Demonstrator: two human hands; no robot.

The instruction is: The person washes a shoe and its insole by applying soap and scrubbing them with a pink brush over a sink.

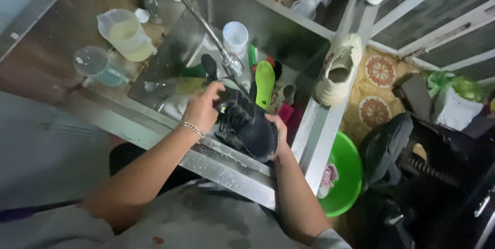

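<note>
On the dark wet counter at the far left stand a clear plastic measuring jug holding pale yellow liquid (126, 33) and, nearer, a small clear cup with bluish liquid (94, 64). Next along, a curved metal tap (198, 19) reaches out over the stainless steel sink (289, 27), its spout ending just above the hands. Behind the tap, inside the sink, sits a white plastic cup (235, 36).

Over the sink's near edge the person holds a dark wet sports shoe (247, 128), tilted with its opening up. Their left hand (203, 109), with a silver chain bracelet (192, 128) at the wrist, is curled closed on the shoe's upper end; whether it also grips a cloth or brush I cannot tell. Their right hand (281, 133) cups the shoe's lower end from the side, fingers wrapped around it. Just behind the shoe a bright green insole (264, 83) stands upright in the basin.

Further right, a cream-coloured trainer (337, 71) rests on the sink's right rim. Below it, on the floor, is a round green plastic basin (348, 177), and beyond that a dark backpack (386, 148).
</note>
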